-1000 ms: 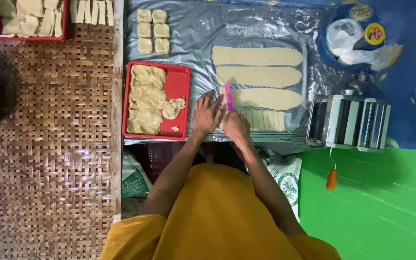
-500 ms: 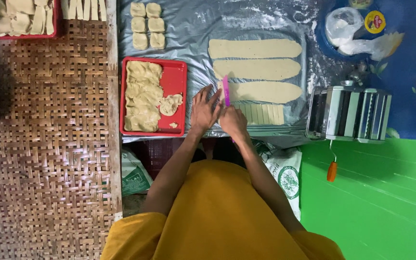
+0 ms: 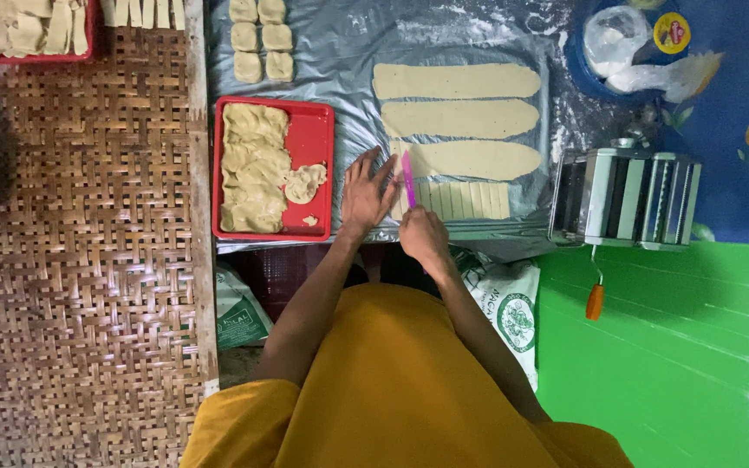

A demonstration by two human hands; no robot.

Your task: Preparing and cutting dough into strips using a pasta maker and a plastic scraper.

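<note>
While the left hand [image 3: 367, 192] lay flat, fingers spread, steadying the scored dough strip [image 3: 459, 200], the right hand [image 3: 421, 237] gripped a pink cutter [image 3: 408, 179] at the strip's left end; red tray [image 3: 315, 139] further left.

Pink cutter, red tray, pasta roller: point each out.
pink cutter [image 3: 407, 178], head view, middle of the blade above the right hand.
red tray [image 3: 314, 143], head view, bare right part of its floor.
pasta roller [image 3: 626, 198], head view, middle of the metal body.
</note>
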